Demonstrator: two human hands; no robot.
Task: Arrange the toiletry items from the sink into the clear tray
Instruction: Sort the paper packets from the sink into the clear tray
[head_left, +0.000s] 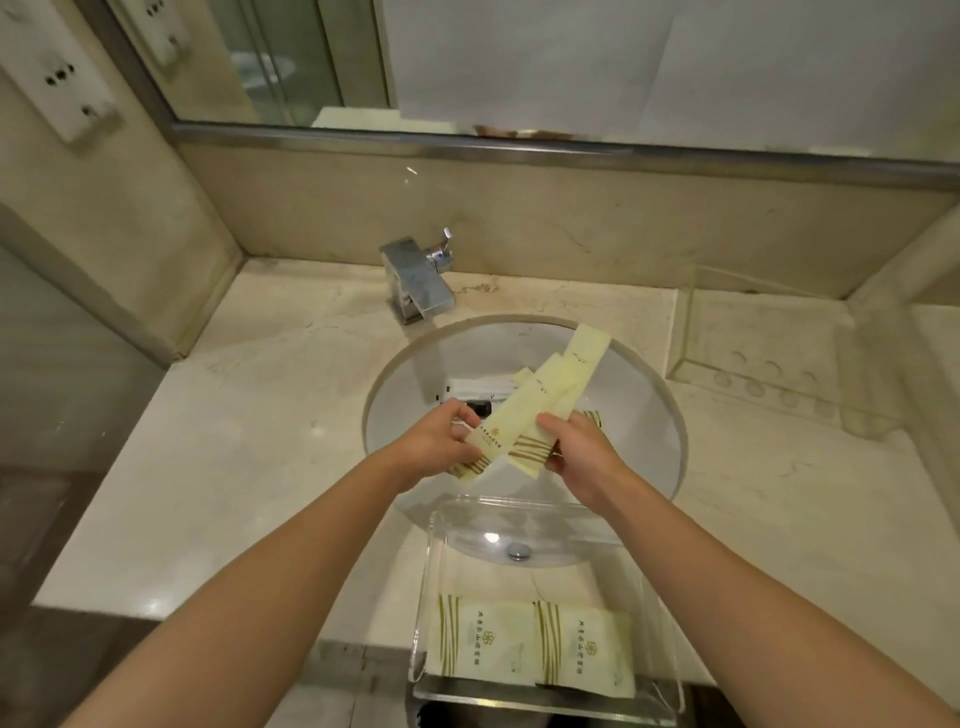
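Observation:
Over the white sink basin (639, 415), my left hand (434, 441) grips the lower end of a long pale-yellow toiletry packet (524, 410) with green stripes. My right hand (576, 447) pinches a second long packet (566, 384) that crosses the first one and reaches toward the basin's far rim. A white item (478, 388) lies in the basin behind the packets, partly hidden. The clear tray (670, 670) stands at the counter's front edge, overlapping the basin's near rim. Two short pale-yellow packets (488, 642) (592, 652) lie side by side inside it.
A chrome faucet (415, 278) stands behind the basin. A second clear acrylic holder (763, 353) sits on the marble counter (234, 467) at the back right. A mirror (519, 67) runs along the wall, and a wall socket plate (57, 73) is at the upper left.

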